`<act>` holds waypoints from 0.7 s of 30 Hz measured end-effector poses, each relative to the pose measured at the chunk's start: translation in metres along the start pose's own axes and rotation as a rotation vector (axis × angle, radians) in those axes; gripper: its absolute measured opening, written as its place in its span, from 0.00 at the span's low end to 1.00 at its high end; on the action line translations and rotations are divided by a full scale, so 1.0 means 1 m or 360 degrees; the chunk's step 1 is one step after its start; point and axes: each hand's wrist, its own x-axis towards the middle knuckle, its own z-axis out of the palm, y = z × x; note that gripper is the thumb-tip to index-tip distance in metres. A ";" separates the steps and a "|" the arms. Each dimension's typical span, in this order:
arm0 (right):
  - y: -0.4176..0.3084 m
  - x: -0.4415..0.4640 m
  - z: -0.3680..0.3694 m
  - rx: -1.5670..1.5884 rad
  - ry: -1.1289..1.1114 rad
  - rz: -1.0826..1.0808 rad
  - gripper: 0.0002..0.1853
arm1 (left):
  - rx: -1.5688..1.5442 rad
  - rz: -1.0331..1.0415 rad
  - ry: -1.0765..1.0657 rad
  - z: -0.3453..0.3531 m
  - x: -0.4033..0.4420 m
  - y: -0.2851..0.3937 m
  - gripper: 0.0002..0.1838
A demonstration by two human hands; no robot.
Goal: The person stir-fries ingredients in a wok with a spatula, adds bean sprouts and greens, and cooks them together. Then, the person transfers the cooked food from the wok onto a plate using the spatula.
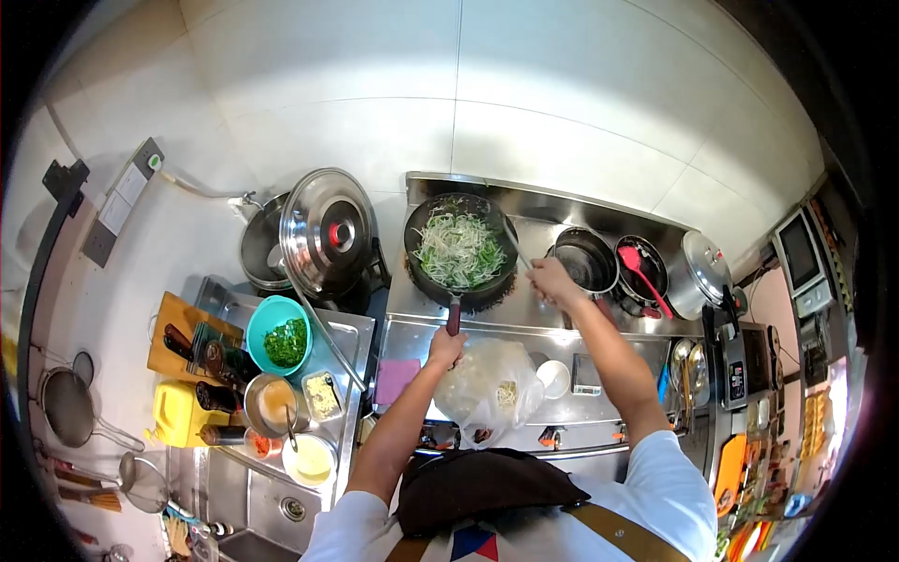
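Note:
A dark wok (423, 272) sits on the stove and holds bean sprouts (459, 245) mixed with green pieces. My left hand (447, 347) is closed around the wok's handle (454, 314). At the wok's right rim my right hand (556, 283) grips a long metal cooking utensil (514, 242). Its working end cannot be made out clearly. Below the wok, a clear plastic bag (496, 393) with some pale bits lies on the steel counter near my left hand. A white bowl (553, 378) stands beside the bag.
Right of the wok are a black pot (585, 260), a pan with a red spatula (644, 279) and a lidded pot (700, 272). On the left stand a large steel lid (328, 229), a turquoise bowl of greens (279, 318), a yellow jug (180, 412) and a sink (253, 487).

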 end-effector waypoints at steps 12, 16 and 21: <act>-0.066 0.092 0.033 -0.1556 -0.0399 -0.0521 0.09 | -0.0035 -0.0087 -0.0092 -0.013 -0.008 0.011 0.15; -0.080 0.030 0.013 -0.2296 -0.0392 -0.0848 0.15 | -0.0294 -0.0072 -0.0043 -0.017 -0.001 -0.015 0.20; -0.055 -0.059 0.002 -0.2166 -0.0298 -0.0720 0.10 | -0.0561 -0.0080 0.0272 -0.060 -0.039 -0.044 0.14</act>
